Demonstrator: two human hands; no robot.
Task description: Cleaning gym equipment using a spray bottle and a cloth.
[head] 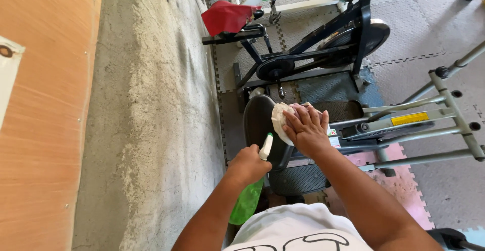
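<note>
While the right hand (306,130) presses a cloth (281,121) flat on the black seat (256,119), wiping step, the left hand (248,164) grips a green spray bottle (247,200) just beside; likely more rubbing needed.

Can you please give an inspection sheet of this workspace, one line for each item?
Surface: grey foam floor mats, some pink; rough concrete wall on the left.
Job's things: white cloth pressed on the black seat pad; green spray bottle.
Clutter: red cloth on an exercise bike.
Hands: right hand flat on the cloth; left hand grips the bottle.
Cables: nothing seen.
Surroundings: grey machine frame; wooden panel.
</note>
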